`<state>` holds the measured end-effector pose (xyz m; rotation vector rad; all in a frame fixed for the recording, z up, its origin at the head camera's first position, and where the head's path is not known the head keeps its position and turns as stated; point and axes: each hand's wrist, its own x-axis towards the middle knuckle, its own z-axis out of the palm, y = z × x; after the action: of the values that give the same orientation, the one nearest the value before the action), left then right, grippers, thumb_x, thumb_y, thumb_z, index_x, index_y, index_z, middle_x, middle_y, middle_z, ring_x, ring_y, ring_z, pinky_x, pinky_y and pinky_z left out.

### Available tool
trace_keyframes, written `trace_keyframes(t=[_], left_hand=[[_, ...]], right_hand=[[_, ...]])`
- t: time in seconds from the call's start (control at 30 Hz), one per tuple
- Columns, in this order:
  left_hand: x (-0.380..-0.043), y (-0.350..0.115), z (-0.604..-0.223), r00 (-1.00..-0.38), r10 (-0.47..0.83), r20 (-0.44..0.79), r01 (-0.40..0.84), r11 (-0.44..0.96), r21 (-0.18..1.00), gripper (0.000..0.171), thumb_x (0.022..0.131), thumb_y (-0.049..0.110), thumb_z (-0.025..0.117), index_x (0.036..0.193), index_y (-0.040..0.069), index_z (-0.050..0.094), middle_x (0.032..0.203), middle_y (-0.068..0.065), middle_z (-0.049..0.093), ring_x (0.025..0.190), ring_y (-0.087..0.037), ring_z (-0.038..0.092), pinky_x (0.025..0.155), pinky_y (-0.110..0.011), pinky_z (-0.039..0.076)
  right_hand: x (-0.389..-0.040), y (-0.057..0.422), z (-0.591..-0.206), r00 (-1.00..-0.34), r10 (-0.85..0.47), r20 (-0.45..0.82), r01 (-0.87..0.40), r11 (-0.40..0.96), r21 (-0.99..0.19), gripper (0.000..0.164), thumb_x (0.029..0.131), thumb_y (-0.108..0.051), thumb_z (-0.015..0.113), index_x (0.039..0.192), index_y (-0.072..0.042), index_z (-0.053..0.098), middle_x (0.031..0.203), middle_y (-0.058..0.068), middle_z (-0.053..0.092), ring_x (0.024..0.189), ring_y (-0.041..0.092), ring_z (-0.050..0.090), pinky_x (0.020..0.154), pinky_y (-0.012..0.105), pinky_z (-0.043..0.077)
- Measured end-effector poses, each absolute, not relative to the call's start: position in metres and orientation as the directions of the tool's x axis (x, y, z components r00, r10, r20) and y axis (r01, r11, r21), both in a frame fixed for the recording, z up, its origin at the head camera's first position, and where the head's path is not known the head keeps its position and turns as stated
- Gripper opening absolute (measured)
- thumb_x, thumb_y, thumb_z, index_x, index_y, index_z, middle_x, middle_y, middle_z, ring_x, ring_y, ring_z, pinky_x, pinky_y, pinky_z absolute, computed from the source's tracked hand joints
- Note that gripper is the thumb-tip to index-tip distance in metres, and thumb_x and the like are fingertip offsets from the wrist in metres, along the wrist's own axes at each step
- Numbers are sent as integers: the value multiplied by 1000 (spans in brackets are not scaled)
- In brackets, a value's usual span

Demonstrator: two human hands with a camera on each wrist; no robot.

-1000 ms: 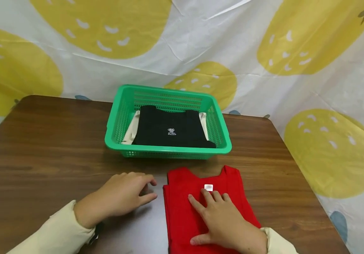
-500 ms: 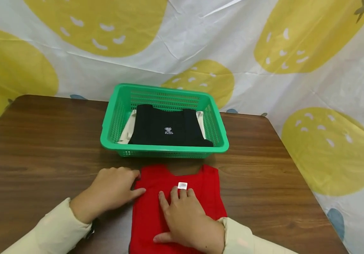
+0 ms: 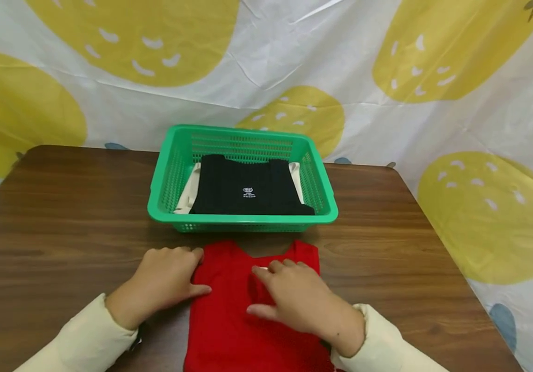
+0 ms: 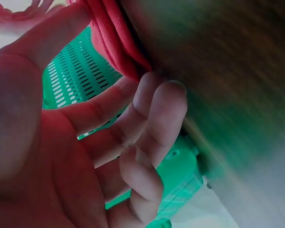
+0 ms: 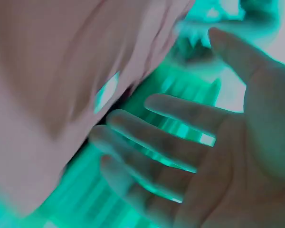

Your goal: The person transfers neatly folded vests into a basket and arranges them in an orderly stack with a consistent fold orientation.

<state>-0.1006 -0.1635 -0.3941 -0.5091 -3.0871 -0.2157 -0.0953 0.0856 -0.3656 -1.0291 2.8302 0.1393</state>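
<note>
A folded red top (image 3: 229, 325) with a scooped neckline lies on the table in front of the green basket. My left hand (image 3: 164, 279) rests at its left edge, thumb on the cloth and fingertips along the side of the folds. In the left wrist view, the layered red edge (image 4: 116, 42) meets thumb and fingertips, and the outer fingers are bent. Above the top's right part hovers my right hand (image 3: 296, 297), its fingers extended and holding nothing. The right hand almost hides the white neck label in the head view; the label (image 5: 107, 92) shows in the right wrist view.
The green plastic basket (image 3: 243, 219) stands just behind the red top. A folded black top (image 3: 247, 178) lies in it over cream cloth (image 3: 189, 188). A patterned curtain (image 3: 154, 98) hangs behind the brown wooden table (image 3: 378, 258).
The red top has slid left until its edge met my left hand. My right hand, earlier flat on the cloth, has lifted and shifted right over the last half second.
</note>
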Motion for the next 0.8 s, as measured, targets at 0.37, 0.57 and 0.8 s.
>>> trace_keyframes(t=[0.37,0.57,0.8], left_hand=[[-102,-167,-394,-944,326,49,329,937,118,47,70,53,86,80,18,56,68,3,55,61,-21,60,47,-40,41],[-104,-168,-396,-946,323,11,320,933,167,47,69,54,86,82,20,56,69,5,55,60,-15,55,48,-36,38],[-104,-170,-396,-949,312,-42,298,933,204,45,70,53,85,84,21,55,71,6,54,63,-14,55,51,-36,39]], right_hand=[[-154,162,-386,-924,-378,-50,-365,915,-171,62,82,-39,82,129,-5,61,113,14,58,83,21,60,70,38,55],[-166,171,-390,-899,-410,-154,-353,886,-299,71,77,-41,85,132,-4,60,116,14,58,98,23,57,76,40,54],[-170,166,-391,-824,-528,-204,-404,801,-441,56,77,-31,86,116,-1,60,89,0,66,78,11,60,70,28,52]])
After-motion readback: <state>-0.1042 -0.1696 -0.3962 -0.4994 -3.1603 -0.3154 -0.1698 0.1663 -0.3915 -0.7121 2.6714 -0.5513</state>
